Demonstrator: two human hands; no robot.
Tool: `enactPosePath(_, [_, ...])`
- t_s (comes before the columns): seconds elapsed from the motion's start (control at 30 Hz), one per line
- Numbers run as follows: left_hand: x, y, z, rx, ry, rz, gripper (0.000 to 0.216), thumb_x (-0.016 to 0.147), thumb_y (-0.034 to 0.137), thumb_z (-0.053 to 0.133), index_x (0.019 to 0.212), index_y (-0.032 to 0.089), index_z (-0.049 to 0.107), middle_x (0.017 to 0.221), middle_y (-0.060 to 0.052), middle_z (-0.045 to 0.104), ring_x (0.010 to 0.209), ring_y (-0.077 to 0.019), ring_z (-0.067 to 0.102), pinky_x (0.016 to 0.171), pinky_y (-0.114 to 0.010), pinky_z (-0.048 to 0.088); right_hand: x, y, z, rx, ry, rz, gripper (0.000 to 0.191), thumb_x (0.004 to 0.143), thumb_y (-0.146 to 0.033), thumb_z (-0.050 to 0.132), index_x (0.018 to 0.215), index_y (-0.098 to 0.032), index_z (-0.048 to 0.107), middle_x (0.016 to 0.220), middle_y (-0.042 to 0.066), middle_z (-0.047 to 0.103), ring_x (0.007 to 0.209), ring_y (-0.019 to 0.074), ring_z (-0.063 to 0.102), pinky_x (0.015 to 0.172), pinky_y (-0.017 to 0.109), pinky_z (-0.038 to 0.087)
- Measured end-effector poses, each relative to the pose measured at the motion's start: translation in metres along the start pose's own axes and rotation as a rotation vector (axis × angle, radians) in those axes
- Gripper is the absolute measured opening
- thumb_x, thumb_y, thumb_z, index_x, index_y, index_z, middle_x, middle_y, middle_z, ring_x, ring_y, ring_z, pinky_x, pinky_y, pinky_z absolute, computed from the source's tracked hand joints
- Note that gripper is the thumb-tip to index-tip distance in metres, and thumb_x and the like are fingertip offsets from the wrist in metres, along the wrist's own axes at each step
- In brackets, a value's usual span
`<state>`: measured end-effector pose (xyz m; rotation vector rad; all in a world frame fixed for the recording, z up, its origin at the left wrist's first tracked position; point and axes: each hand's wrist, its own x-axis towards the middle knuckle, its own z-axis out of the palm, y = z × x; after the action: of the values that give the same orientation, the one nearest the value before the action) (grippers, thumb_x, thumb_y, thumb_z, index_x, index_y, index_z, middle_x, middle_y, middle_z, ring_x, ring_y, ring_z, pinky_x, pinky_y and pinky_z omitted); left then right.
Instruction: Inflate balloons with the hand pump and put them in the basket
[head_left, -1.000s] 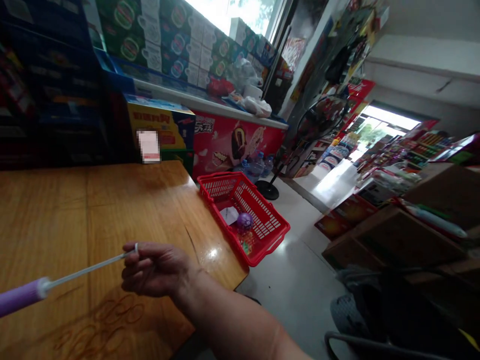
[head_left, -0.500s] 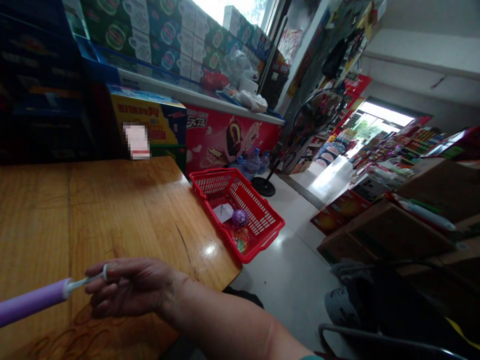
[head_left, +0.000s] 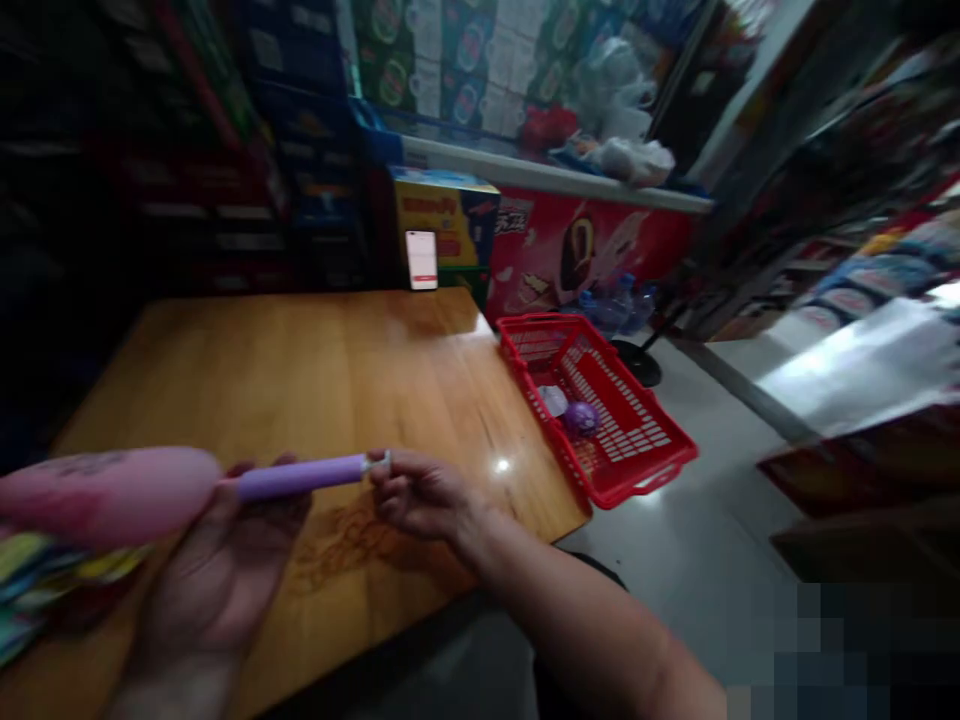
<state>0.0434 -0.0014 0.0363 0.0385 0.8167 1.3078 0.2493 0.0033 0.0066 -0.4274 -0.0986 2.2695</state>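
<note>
Table of wood fills the lower view; a red basket is seen on the floor just beside its right edge. A pink-and-purple toy pump is held above the table, long axis left to right. Its body is gripped by the left hand; its purple tube ends at the right hand, pinched closed on the white ring. Compared with half a second ago, the rod is pushed fully in and the left hand has come into view.
</note>
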Motion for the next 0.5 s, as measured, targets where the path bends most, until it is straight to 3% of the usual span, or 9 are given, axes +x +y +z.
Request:
enactPosePath(0.1, [0.008,0.019,-0.01,0.026,-0.011,0.204,0.026,0.102,0.021,0.045,0.1,0.021,0.071,0.103,-0.006,0.078,0.097,-0.0181,0.073,0.075,-0.03,0.063,-0.004,-0.008,0.01,0.013,0.077,-0.067,0.01,0.093,-0.009,0.058,0.1,-0.014,0.063,0.074,-0.002,0.062,0.051,0.0037,0.043,0.052,0.015,0.043])
enactPosePath(0.23, [0.013,0.035,-0.025,0.042,-0.073,0.335,0.015,0.093,0.025,0.066,0.106,0.021,0.071,0.112,-0.009,0.075,0.102,-0.0198,0.072,0.078,-0.029,0.061,-0.004,-0.012,0.014,0.003,0.093,-0.132,0.009,0.094,-0.011,0.058,0.099,-0.016,0.063,0.073,-0.004,0.062,0.05,0.0023,0.043,0.051,0.013,0.041])
enactPosePath(0.5, [0.008,0.002,-0.039,0.075,-0.17,0.157,0.021,0.091,0.028,0.07,0.112,0.025,0.07,0.12,-0.008,0.073,0.116,-0.0223,0.067,0.099,-0.043,0.052,0.008,0.019,0.007,0.007,0.106,-0.054,0.013,0.09,-0.01,0.063,0.101,-0.017,0.063,0.073,-0.003,0.063,0.051,0.0026,0.046,0.051,0.013,0.044])
